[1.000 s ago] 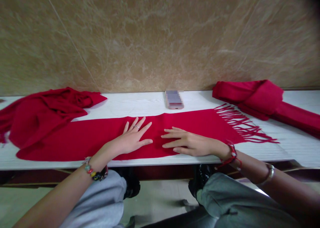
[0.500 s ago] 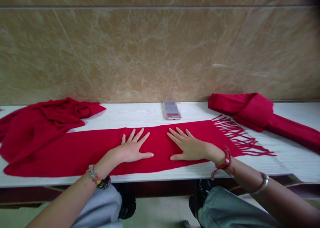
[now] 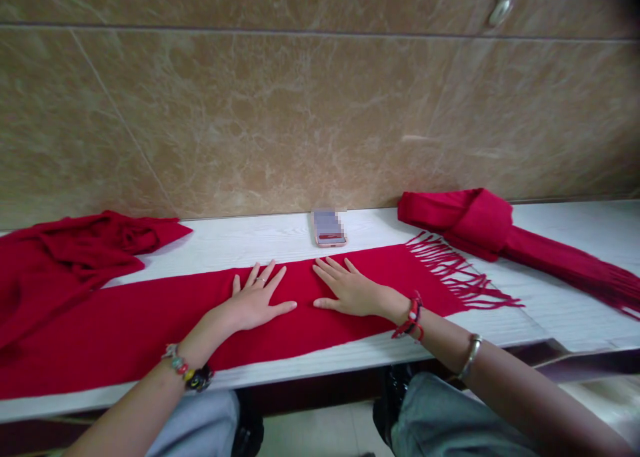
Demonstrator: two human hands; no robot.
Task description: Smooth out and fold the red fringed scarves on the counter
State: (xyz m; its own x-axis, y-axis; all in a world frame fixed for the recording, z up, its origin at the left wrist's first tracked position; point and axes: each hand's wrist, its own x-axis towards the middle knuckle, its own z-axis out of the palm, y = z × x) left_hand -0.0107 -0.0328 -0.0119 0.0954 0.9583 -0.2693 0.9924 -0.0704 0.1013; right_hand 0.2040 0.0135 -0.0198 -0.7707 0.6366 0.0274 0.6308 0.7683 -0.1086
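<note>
A long red scarf (image 3: 150,317) lies flat along a white bench (image 3: 280,233), its fringe (image 3: 450,270) at the right end. My left hand (image 3: 255,300) rests palm down on the scarf's middle, fingers spread, a ring on one finger and a bead bracelet on the wrist. My right hand (image 3: 347,287) lies flat on the cloth just to the right of it, fingers stretched out, with a red cord bracelet at the wrist. Neither hand holds anything.
A pink phone (image 3: 329,229) lies on the bench just beyond my hands, near the brown marble wall (image 3: 300,123). A rolled red scarf (image 3: 480,227) sits at the right. The scarf's bunched left end (image 3: 70,253) is heaped at the left. My knees are under the bench.
My right hand turned from pointing left to pointing away from me, flat on the scarf. The view tilted up and shifted right, so things sit lower and further left.
</note>
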